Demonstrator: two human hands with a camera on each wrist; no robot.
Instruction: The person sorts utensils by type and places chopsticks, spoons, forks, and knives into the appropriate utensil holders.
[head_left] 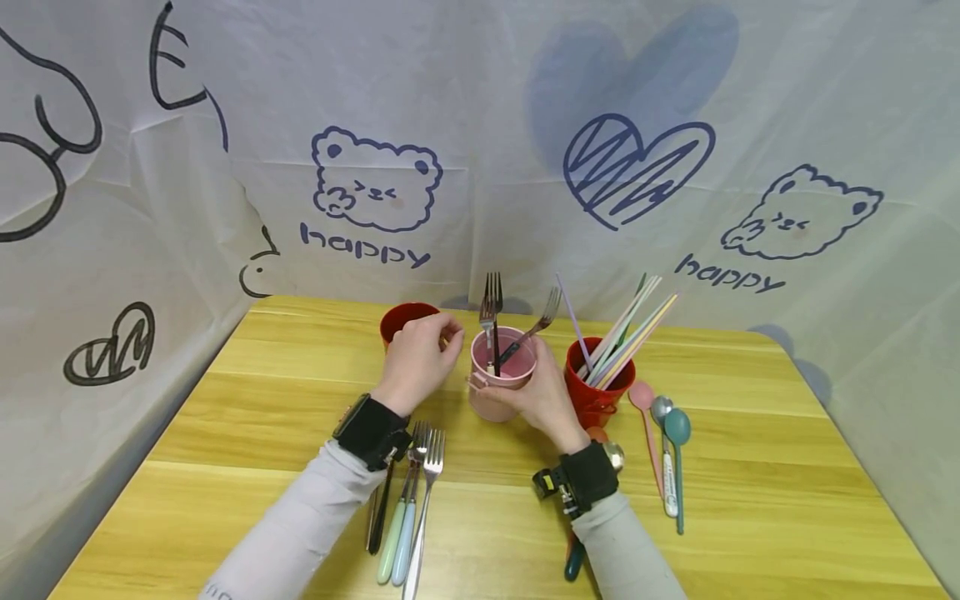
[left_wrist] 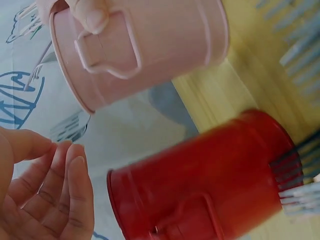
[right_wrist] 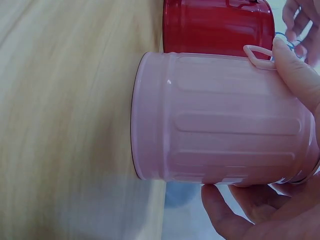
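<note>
My right hand (head_left: 551,396) grips a pink metal bucket (head_left: 491,406), thumb by its small side handle and fingers round the far side. In the right wrist view the bucket stands upright on the wood. Three forks (head_left: 487,312) lean inside it, tines up; one tilts to the right. My left hand (head_left: 420,354) hovers beside the pink bucket, over the near side of a red bucket (head_left: 397,320) at the left. Bent fingers (left_wrist: 70,185) with the thumb close to the index tip show in the left wrist view, nothing between them.
Several forks (head_left: 431,458) lie near my left wrist, handles toward me. Right of the pink bucket, another red bucket (head_left: 597,410) holds straws (head_left: 637,333). Three spoons (head_left: 678,429) lie beyond it, and more cutlery lies partly hidden under my right wrist. A white cloth backdrop (head_left: 480,125) rises behind the table.
</note>
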